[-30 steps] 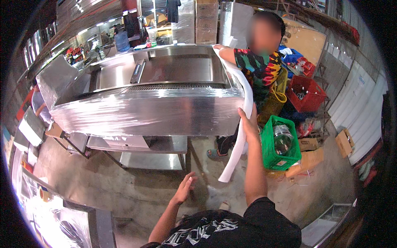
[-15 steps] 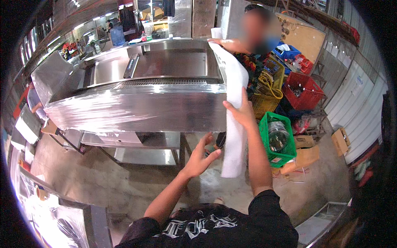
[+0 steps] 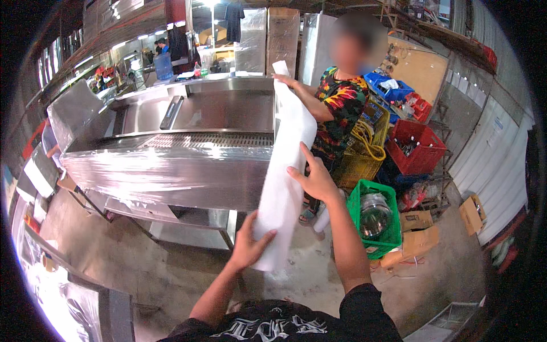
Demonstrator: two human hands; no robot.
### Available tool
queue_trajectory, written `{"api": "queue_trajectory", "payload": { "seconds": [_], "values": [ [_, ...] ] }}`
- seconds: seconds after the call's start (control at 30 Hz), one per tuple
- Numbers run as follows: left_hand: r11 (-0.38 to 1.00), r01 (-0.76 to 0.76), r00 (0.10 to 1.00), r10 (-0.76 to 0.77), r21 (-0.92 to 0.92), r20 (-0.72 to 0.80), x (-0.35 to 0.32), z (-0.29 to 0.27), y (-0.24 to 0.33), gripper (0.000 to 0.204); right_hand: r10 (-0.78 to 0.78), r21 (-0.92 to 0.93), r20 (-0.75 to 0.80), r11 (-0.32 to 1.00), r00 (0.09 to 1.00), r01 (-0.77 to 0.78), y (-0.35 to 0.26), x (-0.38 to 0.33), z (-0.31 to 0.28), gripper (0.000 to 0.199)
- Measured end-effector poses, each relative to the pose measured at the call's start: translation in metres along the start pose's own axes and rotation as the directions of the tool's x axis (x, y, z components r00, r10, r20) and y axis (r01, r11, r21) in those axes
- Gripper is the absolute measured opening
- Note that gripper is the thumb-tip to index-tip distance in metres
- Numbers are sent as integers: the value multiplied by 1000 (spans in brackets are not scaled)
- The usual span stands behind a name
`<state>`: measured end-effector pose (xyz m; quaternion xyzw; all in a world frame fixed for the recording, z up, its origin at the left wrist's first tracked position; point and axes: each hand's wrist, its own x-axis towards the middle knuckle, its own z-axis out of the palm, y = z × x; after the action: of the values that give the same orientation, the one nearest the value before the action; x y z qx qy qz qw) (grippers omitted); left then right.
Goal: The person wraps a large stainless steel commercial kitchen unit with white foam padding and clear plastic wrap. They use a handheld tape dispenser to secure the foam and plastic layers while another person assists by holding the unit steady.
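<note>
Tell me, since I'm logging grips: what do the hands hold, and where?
The white sheet: left hand grips its bottom end, right hand presses its right edge midway.

A black short-sleeved T-shirt (image 3: 285,328) is worn, seen at the lower edge of the head view, and pale angular lettering is printed across its chest, though only the upper part of the print is shown. Both forearms are left bare from the sleeve hems down, the right sleeve ending above the elbow. No gloves, rings, watch or wristbands are seen on the left hand (image 3: 249,246) or the right hand (image 3: 317,179), and the fingers of both are uncovered, with short nails visible on the right one.
</note>
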<state>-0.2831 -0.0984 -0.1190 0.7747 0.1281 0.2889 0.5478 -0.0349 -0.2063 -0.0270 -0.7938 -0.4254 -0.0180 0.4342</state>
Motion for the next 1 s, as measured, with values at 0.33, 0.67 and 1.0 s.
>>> {"api": "queue_trajectory", "payload": {
  "seconds": [0.33,0.67,1.0],
  "values": [
    [990,119,990,-112,81,-83,-23,-23,-20,72,-51,252,-324,958,945,138,57,92,-33,61],
    [873,317,932,-360,371,51,1,-41,20,78,-221,322,78,928,972,186,107,169,39,67],
    [632,-508,854,461,585,243,151,-24,73,101,-227,391,-80,888,970,240,160,215,62,79]
  ]
}}
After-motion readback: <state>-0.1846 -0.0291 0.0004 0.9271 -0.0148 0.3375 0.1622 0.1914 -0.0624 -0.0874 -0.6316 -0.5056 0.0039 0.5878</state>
